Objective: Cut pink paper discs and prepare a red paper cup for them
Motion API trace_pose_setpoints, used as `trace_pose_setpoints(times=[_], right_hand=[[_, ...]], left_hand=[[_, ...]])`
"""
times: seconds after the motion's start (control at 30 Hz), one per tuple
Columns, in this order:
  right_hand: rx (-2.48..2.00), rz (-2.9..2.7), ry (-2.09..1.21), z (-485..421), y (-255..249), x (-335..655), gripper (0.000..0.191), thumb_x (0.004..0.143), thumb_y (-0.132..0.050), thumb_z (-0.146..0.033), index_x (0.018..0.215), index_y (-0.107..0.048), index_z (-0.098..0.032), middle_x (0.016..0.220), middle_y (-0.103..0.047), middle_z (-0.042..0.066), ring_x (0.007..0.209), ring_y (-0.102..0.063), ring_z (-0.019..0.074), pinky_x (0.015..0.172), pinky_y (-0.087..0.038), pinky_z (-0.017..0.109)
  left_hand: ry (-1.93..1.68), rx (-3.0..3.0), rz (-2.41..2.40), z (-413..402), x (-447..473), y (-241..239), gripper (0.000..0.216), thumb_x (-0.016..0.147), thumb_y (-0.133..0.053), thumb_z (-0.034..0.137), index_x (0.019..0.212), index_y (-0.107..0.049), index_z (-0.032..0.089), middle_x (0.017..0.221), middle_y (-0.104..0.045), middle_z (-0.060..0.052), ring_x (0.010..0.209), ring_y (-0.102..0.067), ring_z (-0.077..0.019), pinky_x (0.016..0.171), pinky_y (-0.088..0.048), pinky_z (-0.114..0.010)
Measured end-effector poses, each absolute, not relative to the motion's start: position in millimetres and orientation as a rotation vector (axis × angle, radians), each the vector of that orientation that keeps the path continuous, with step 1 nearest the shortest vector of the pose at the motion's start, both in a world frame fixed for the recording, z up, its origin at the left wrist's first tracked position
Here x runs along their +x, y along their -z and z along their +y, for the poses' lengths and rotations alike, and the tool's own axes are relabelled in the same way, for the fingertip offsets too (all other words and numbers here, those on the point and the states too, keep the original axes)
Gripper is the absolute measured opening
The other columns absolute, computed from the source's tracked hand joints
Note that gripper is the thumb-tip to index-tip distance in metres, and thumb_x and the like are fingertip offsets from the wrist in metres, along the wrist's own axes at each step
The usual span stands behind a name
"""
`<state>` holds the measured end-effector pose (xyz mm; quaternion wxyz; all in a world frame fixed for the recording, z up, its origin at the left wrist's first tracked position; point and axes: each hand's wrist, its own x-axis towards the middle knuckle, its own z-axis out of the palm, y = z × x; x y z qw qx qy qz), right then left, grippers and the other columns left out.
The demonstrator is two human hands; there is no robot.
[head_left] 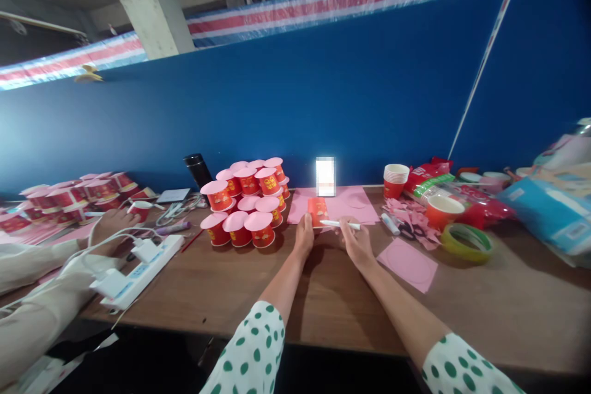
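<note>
My left hand grips a red paper cup standing upside down on a pink paper sheet on the wooden table. My right hand is closed on a white pen whose tip lies beside the cup's base. Left of my hands sits a pile of red cups topped with pink paper discs.
A cut pink sheet, a tape roll, scissors with pink scraps, a cup stack and bags lie to the right. A lit phone leans on the blue wall. A co-worker's hand and power strip are at left.
</note>
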<state>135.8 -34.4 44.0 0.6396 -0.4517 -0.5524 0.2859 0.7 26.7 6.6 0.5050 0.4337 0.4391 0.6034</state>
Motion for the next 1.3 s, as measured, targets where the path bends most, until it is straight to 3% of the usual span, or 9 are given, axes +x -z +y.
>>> trace_pose_setpoints(times=[0.27, 0.47, 0.9, 1.3], right_hand=[[-1.050, -1.176, -0.644, -35, -48, 138, 0.032, 0.085, -0.047, -0.042, 0.077, -0.064, -0.016, 0.062, -0.065, 0.003, 0.049, -0.053, 0.0129, 0.044, -0.039, 0.023], [-1.050, -1.155, -0.662, -35, -48, 139, 0.033, 0.084, -0.048, -0.044, 0.078, -0.064, -0.016, 0.064, -0.066, 0.004, 0.051, -0.054, 0.0139, 0.042, -0.039, 0.022], [-1.021, -1.185, -0.684, -36, -46, 137, 0.032, 0.085, -0.048, -0.043, 0.080, -0.065, -0.016, 0.065, -0.067, 0.004, 0.057, -0.058, 0.0146, 0.045, -0.041, 0.022], [-1.011, -1.235, -0.692, -38, -47, 136, 0.033, 0.085, -0.048, -0.044, 0.079, -0.065, -0.017, 0.065, -0.066, 0.003, 0.046, -0.051, 0.0115, 0.043, -0.038, 0.022]], left_hand=[[-1.475, 0.972, 0.935, 27, 0, -8, 0.046, 0.080, -0.047, 0.054, 0.095, -0.062, 0.013, 0.098, -0.066, -0.011, 0.088, -0.062, -0.0232, 0.075, -0.051, -0.036], [-1.464, 0.847, 0.824, 30, 0, -11, 0.056, 0.076, -0.047, 0.062, 0.098, -0.059, 0.013, 0.091, -0.066, -0.012, 0.081, -0.064, -0.0224, 0.071, -0.052, -0.035], [-1.495, 0.713, 0.749, 26, -1, -18, 0.048, 0.070, -0.060, 0.058, 0.092, -0.058, 0.016, 0.080, -0.066, -0.006, 0.066, -0.062, -0.0167, 0.068, -0.049, -0.033], [-1.505, 0.732, 0.756, 27, 0, -18, 0.042, 0.072, -0.060, 0.054, 0.090, -0.059, 0.016, 0.081, -0.065, -0.005, 0.072, -0.063, -0.0176, 0.071, -0.049, -0.033]])
